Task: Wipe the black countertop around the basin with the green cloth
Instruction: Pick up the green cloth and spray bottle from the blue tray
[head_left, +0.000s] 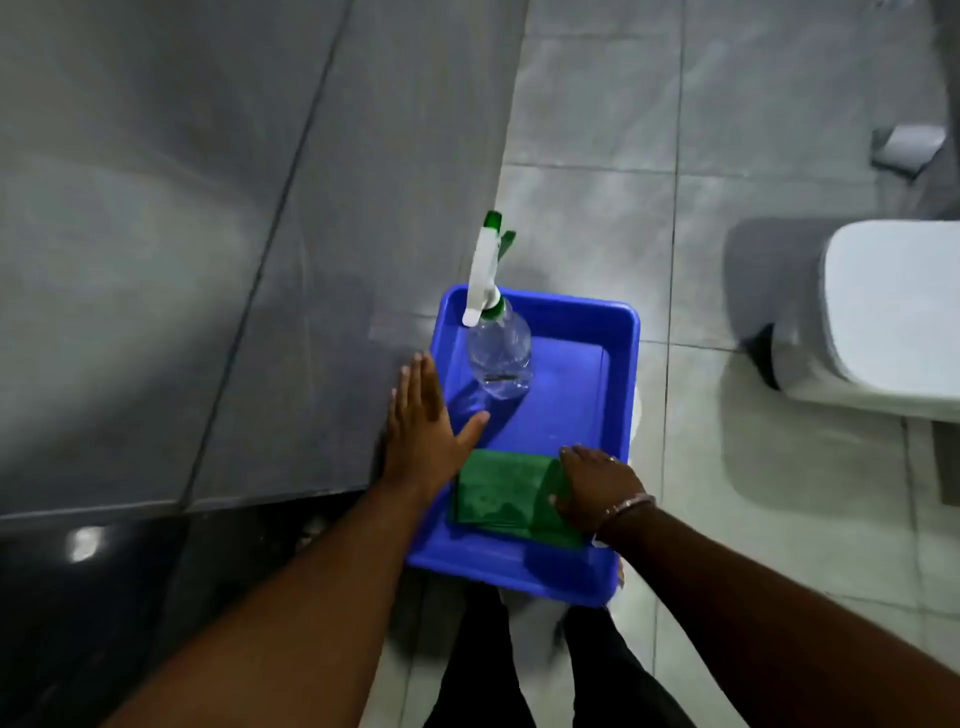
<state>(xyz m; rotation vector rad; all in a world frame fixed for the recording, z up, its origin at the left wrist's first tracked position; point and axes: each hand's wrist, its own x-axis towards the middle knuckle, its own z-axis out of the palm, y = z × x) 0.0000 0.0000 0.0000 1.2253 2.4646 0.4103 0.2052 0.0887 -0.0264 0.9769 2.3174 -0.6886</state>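
Here, the grey tiled wall (156, 208) fills the left of the view, and the pale tiled floor (753, 493) spreads to the right. A black glossy surface (78, 597) shows at the lower left corner, its edge meeting the wall. At the right edge stands a white toilet (893, 317), only partly in view and well apart from the rest.

In the middle sits a blue tray (571, 364), a shallow rectangular tub with a raised rim, held up off the floor on something white that barely peeks out below it. Two things are in it. A clear spray bottle (500, 358) stands upright in the far left corner, with a white trigger head and green nozzle rising above the rim. The green cloth (498, 493) lies folded flat on the tray bottom at the near side, close to the front wall.

The left hand (421, 431) is spread flat, fingers straight and together, thumb angled out; it lies over the tray's left rim and holds nothing. The right hand (597, 493) is curled down onto the right end of the cloth, fingers bent over its edge and pressing on it; whether it has truly gripped it cannot be told. A bracelet (631, 505) circles that wrist. Dark trouser legs (483, 675) show below the tray.
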